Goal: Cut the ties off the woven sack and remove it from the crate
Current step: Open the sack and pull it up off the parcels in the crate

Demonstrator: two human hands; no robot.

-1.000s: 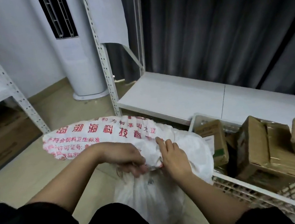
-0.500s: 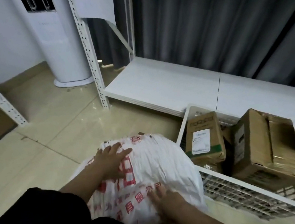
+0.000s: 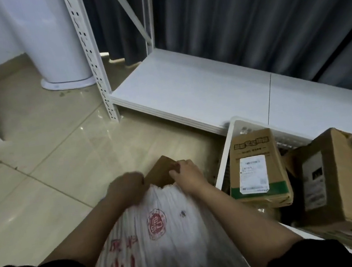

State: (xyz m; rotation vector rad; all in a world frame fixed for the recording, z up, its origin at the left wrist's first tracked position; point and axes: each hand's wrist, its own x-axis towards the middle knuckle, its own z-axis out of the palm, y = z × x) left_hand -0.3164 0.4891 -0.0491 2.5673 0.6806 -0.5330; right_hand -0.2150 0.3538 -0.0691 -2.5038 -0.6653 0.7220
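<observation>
The white woven sack with red printed characters lies in front of me, between my forearms, outside the crate. Its far end is bunched up. My left hand is closed on the sack's gathered edge at the left. My right hand grips the same edge at the right, fingers resting on a brown cardboard box that sticks out of the sack's mouth. The white plastic crate stands to the right on the floor. No ties or cutting tool are visible.
Several cardboard boxes fill the crate: one upright with a white label, a bigger one further right. A low white shelf board runs behind, with a perforated upright, dark curtains and a white standing unit. Tiled floor lies left.
My hands moved from lying flat on the sack to gripping its far edge. A brown box now shows at the sack's mouth. The view tipped further down.
</observation>
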